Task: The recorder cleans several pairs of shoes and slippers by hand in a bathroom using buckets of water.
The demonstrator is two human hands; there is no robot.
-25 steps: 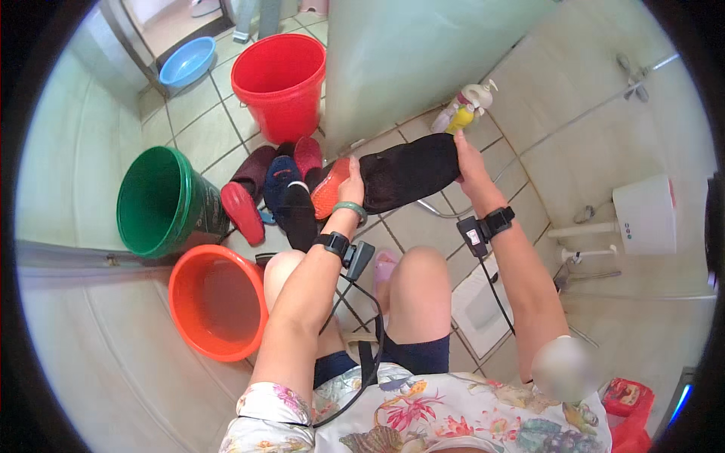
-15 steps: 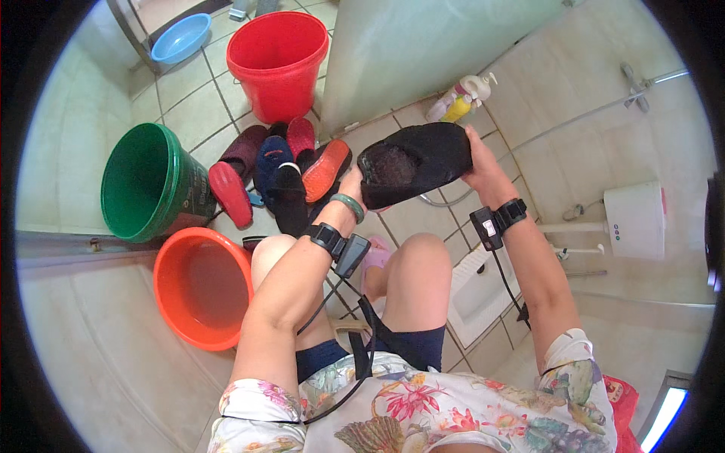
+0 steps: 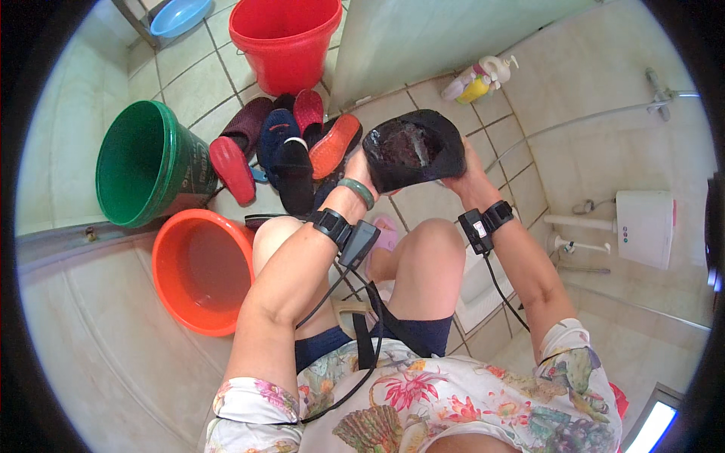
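Between both hands I hold a black shoe [image 3: 445, 155], its dark opening turned up towards me and looking wet inside. My left hand [image 3: 361, 171] is closed on its left end, and my right hand [image 3: 470, 172] grips the right end; most fingers are hidden beneath or behind it. To the left of the shoe, just past my left hand, lies a pile of shoes on the tiles. In it are an orange-soled shoe [image 3: 336, 147], a red-soled shoe [image 3: 232, 170], a navy shoe [image 3: 278, 136] and a black sole [image 3: 293, 181].
An orange basin [image 3: 170, 291] of murky water stands by my left knee. Beyond it are a green bucket [image 3: 175, 177], a red bucket [image 3: 291, 64] and a blue basin [image 3: 180, 19]. Bottles [image 3: 476, 89] stand near the partition. A squat toilet [image 3: 483, 298] lies right of my knees.
The shoe has tipped so that its opening faces me more, and it sits slightly lower at the right. Both hands have moved with it. The view has shifted a little.
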